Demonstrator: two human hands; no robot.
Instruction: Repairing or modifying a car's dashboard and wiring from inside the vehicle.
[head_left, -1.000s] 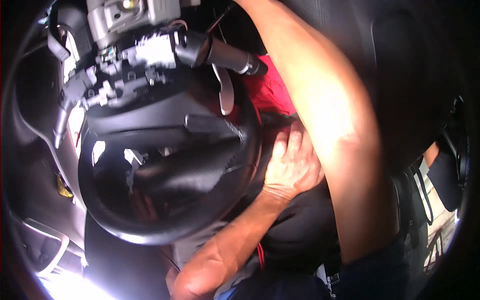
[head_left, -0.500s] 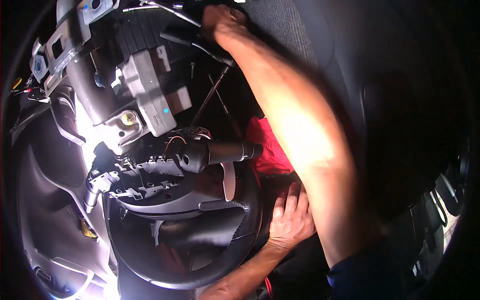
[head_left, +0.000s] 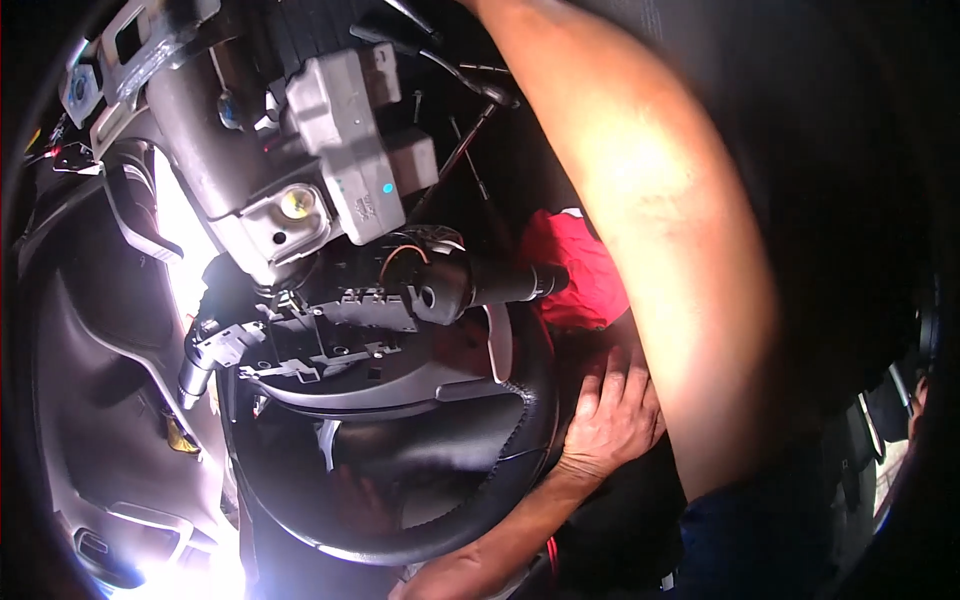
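My left hand (head_left: 612, 420) lies flat with its fingers apart on a dark surface, right beside the rim of a black steering wheel (head_left: 520, 440). It holds nothing. My right forearm (head_left: 650, 220) reaches up and leftwards past the wheel, and its hand is beyond the top edge of the picture. The bare steering column (head_left: 220, 170) with its covers off runs from the upper left down to the wheel. A black stalk switch (head_left: 500, 285) sticks out from the column towards a red cloth (head_left: 575, 270).
A grey box-shaped module (head_left: 345, 130) is fixed on the column. Thin metal rods (head_left: 460, 150) stand in the dark footwell behind it. Grey dashboard trim (head_left: 90, 400) curves down the left side, with bright glare at the lower left.
The view has tilted, so the column and wheel sit lower and larger. My right hand, seen near the top before, has gone out of the picture. My left hand stays by the wheel rim.
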